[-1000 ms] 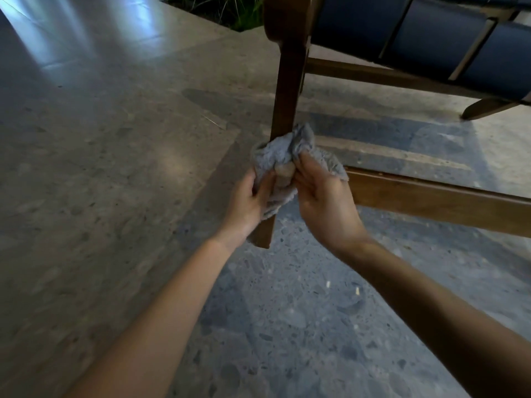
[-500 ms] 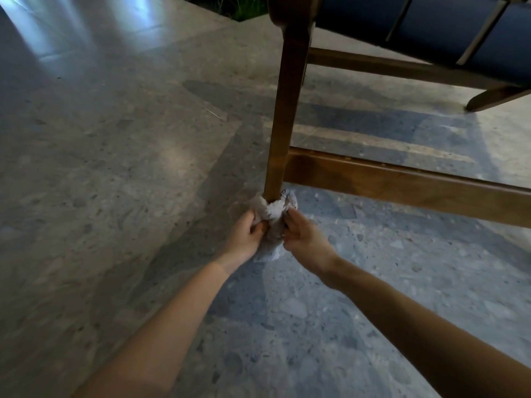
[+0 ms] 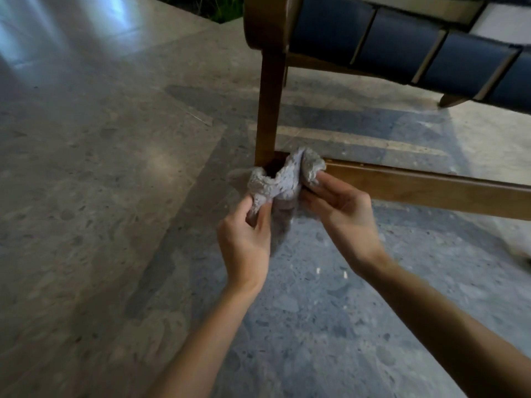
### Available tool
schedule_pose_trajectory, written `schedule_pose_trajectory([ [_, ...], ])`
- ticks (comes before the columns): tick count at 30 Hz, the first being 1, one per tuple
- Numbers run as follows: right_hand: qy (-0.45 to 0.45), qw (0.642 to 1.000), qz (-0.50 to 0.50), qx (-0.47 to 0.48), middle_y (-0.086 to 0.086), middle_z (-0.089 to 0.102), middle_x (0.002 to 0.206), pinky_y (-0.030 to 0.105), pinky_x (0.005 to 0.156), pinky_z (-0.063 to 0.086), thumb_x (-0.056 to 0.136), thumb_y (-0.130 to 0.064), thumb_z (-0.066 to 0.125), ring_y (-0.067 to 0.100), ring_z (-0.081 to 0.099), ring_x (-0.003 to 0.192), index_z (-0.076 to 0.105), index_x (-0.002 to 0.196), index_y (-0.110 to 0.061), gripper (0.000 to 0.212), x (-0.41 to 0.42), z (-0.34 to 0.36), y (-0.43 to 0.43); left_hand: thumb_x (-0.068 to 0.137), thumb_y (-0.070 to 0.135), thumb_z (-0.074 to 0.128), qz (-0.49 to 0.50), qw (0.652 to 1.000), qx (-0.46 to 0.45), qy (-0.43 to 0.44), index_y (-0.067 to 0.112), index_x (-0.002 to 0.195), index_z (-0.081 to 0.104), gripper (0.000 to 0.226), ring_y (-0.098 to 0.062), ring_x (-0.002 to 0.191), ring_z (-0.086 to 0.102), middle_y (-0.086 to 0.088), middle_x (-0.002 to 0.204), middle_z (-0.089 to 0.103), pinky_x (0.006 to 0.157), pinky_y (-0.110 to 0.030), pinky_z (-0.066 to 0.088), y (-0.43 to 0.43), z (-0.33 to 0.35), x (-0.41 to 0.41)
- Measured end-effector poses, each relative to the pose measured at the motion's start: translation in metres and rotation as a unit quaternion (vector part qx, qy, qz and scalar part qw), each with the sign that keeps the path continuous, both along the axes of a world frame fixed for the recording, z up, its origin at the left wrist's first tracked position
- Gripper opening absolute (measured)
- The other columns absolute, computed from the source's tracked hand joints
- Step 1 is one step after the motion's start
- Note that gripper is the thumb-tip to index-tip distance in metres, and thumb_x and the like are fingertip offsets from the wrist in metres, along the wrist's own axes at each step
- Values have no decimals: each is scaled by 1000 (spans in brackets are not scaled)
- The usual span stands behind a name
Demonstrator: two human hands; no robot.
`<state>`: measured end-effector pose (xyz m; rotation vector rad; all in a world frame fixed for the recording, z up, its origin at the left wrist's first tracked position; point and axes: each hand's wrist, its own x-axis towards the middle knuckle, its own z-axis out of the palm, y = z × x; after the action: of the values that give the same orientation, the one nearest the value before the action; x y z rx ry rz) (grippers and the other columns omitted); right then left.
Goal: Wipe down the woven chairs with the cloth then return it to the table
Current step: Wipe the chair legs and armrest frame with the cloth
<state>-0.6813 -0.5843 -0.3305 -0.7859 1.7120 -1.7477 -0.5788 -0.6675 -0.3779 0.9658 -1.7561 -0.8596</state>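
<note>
A wooden chair with dark blue woven straps [image 3: 402, 50] stands ahead, its front leg [image 3: 268, 110] upright at centre and a low rail [image 3: 431, 188] running right from it. A crumpled grey cloth [image 3: 283, 179] is held in front of the joint where leg and rail meet, hiding the lower leg. My left hand [image 3: 247, 245] pinches the cloth's lower left part between thumb and fingers. My right hand [image 3: 342, 214] pinches its right edge next to the rail.
Speckled stone floor [image 3: 100, 196] spreads to the left and below my arms. Another chair foot [image 3: 451, 100] shows at the right, under the seat. Green plants [image 3: 221, 7] sit at the top edge beyond the floor.
The cloth slid down to the foot of the leg, then came back up to the leg-rail joint. Both hands now hold it spread looser, the right hand toward the rail.
</note>
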Motion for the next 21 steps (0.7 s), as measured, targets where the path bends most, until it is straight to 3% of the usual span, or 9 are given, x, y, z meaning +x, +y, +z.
schedule_pose_trajectory([
  [2, 90, 996, -21, 0, -8, 67, 117, 23, 97, 48, 90, 6, 56, 4, 61, 112, 54, 132, -13, 46, -7, 15, 7, 90, 25, 63, -2, 998, 21, 54, 14, 67, 55, 27, -6, 50, 47, 7, 56, 53, 50, -26, 38, 10, 5, -3],
  [5, 287, 954, -42, 72, -13, 60, 126, 11, 96, 44, 91, -3, 56, -4, 53, 117, 46, 139, -26, 53, -22, 31, 5, 87, 25, 66, -45, 971, 215, 93, 21, 89, 65, 5, -10, 83, 66, 4, 84, 68, 74, -27, 51, 16, 7, -19],
  [7, 358, 925, -13, 126, -4, 50, 141, -5, 91, 32, 93, -5, 54, -5, 40, 122, 36, 146, -22, 59, -36, 36, -5, 89, 21, 63, -100, 933, 332, 96, 17, 118, 60, 29, -16, 110, 60, -5, 115, 65, 95, -31, 48, 14, 4, -30],
  [8, 382, 912, 10, 151, -1, 47, 144, -8, 86, 30, 94, -6, 54, -2, 37, 123, 30, 149, -22, 62, -42, 37, -12, 90, 20, 62, -112, 931, 341, 72, 12, 130, 52, 41, -17, 119, 54, -7, 127, 58, 100, -29, 44, 11, 2, -34],
  [11, 416, 878, 88, 219, -1, 39, 150, 12, 92, 38, 94, -9, 54, 13, 47, 125, 20, 152, -28, 69, -58, 36, -36, 92, 21, 59, -129, 950, 286, 10, 9, 141, 40, 54, -18, 129, 45, -6, 140, 48, 107, -29, 37, 3, -3, -34],
  [13, 444, 849, 120, 259, 3, 44, 147, 23, 96, 42, 97, -14, 50, 20, 51, 123, 17, 152, -31, 66, -67, 32, -47, 91, 20, 61, -136, 954, 266, 2, 10, 141, 39, 55, -17, 130, 43, -5, 141, 46, 105, -25, 36, -1, -10, -34],
  [15, 440, 853, 117, 256, 7, 56, 135, 34, 94, 49, 98, -19, 48, 21, 58, 113, 25, 149, -30, 56, -74, 26, -49, 88, 20, 65, -129, 960, 248, 2, 11, 139, 39, 57, -15, 127, 45, -5, 136, 49, 100, -22, 37, 1, -14, -36],
  [18, 439, 876, 67, 189, -1, 68, 103, 33, 81, 54, 95, -24, 57, 13, 63, 90, 55, 120, -24, 25, -81, 19, -44, 82, 20, 72, -109, 963, 239, 54, 11, 125, 42, 52, -18, 114, 54, 2, 113, 56, 93, -24, 44, 9, -15, -47],
  [21, 442, 880, 54, 163, -6, 67, 90, 29, 74, 54, 92, -26, 61, 5, 62, 81, 64, 94, -23, 4, -87, 20, -35, 79, 19, 76, -70, 969, 219, 86, 15, 106, 44, 42, -18, 92, 60, 0, 96, 56, 85, -35, 52, 16, -12, -62],
])
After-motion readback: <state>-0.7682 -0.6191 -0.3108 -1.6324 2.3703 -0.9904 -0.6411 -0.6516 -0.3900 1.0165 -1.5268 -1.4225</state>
